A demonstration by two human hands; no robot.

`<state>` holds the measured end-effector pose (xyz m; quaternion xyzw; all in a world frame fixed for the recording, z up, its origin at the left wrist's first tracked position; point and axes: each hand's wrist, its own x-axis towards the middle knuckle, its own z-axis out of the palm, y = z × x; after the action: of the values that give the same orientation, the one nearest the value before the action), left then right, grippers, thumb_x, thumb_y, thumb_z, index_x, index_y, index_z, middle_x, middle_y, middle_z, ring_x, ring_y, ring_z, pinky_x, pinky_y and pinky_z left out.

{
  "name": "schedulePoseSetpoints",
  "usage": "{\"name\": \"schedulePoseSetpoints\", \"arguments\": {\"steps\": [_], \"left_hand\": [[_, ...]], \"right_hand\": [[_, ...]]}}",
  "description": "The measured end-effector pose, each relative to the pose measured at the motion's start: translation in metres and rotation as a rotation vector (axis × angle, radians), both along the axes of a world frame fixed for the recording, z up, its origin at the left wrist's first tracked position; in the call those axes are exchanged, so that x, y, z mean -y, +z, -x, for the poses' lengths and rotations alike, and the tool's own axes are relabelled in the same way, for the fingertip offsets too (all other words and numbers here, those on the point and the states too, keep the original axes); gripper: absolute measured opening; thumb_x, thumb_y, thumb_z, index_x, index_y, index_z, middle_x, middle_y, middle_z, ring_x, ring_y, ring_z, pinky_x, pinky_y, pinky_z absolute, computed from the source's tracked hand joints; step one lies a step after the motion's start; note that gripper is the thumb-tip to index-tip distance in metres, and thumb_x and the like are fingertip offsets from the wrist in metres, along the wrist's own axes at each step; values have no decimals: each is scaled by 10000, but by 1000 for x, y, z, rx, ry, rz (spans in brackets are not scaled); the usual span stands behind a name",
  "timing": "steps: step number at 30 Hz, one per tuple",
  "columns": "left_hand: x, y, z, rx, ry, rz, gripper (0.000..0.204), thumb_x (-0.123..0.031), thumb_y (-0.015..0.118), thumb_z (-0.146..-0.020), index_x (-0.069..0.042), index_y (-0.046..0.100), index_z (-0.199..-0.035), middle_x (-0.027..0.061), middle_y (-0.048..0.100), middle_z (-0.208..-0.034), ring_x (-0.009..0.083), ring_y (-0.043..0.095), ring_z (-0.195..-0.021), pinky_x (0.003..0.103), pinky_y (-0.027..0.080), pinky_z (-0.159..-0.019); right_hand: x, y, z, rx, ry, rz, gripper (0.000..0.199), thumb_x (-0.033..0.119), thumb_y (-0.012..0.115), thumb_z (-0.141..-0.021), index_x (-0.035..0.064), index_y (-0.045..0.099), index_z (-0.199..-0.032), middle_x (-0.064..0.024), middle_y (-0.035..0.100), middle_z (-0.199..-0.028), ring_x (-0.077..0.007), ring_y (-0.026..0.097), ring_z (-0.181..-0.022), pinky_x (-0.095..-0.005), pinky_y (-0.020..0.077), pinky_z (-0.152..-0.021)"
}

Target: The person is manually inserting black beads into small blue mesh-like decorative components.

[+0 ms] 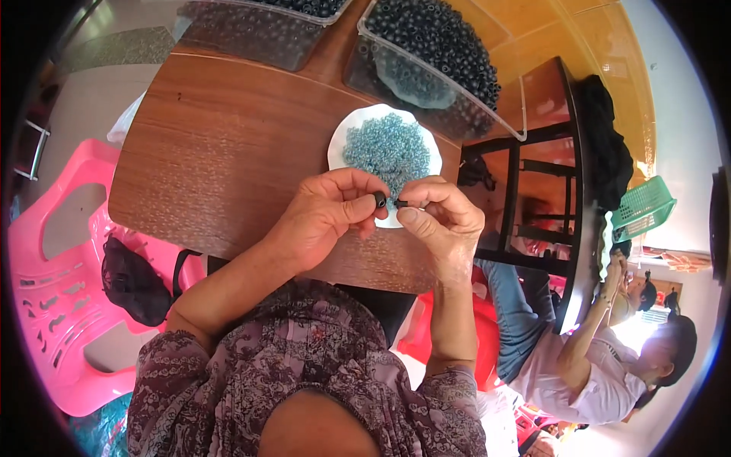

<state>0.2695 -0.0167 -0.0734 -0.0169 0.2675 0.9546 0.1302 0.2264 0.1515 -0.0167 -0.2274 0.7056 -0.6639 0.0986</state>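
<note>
A small black rubber ring (379, 199) is pinched between the thumb and fingers of the left hand (327, 217), and a second small dark piece (402, 203) is gripped at the fingertips of the right hand (445, 221); the two hands are brought close together, nearly touching, just over the near rim of a white scalloped plate (339, 137). The plate is seen heaped with small pale blue-grey rings (387, 148). Judged from how things lie, the work appears to be far from finished: the heap on the plate is still large, and two clear plastic tubs (426, 72) (251, 34) at the far edge of the table are filled with a great many black rings. What has already been completed cannot be told, since no separate finished pile is shown. Everything is set on a brown wood-grain table (213, 145). A pink plastic chair (61, 289) with a dark bag on it is placed at the left, a dark wooden frame (533, 190) and a green plastic basket (643, 206) at the right, and another person in a white shirt (586, 373) is seated low at the right.
</note>
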Motion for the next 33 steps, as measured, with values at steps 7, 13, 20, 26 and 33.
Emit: {"name": "schedulePoseSetpoints", "arguments": {"steps": [7,13,20,26,33], "left_hand": [[-6,-1,-10,22,-6,4,168,-69,588,-879,28,595,-1016,90,627,-857,131,569,-676,251,469,-616],[-9,-7,-14,21,-43,-102,172,-93,590,-882,17,594,-1015,73,619,-837,128,558,-668,249,462,-620],[-13,-5,-19,103,-27,-108,162,-71,604,-869,6,598,-1011,56,611,-850,119,554,-682,245,465,-634],[-14,-1,-23,107,19,58,134,-17,600,-854,24,606,-982,58,613,-815,112,551,-645,230,464,-609],[-14,-8,-23,59,0,88,191,-40,629,-836,42,591,-1004,78,620,-819,140,570,-670,269,472,-618]], "right_hand": [[2,-2,-21,-26,-127,-56,187,-103,680,-709,-44,628,-879,-84,607,-847,-130,564,-778,-240,451,-731],[3,-4,-26,-80,-134,-59,180,-118,690,-666,-53,639,-826,-82,605,-829,-134,565,-767,-236,453,-714],[8,-8,-31,-74,-195,-96,177,-130,690,-654,-50,651,-808,-77,608,-816,-134,564,-758,-237,452,-688],[5,-4,-33,-135,-231,-214,154,-90,715,-643,-27,674,-778,-68,625,-771,-144,567,-723,-245,433,-624],[3,-4,-30,-304,-197,-341,159,-64,726,-631,-42,668,-777,-92,627,-767,-168,559,-705,-259,435,-619]]}}
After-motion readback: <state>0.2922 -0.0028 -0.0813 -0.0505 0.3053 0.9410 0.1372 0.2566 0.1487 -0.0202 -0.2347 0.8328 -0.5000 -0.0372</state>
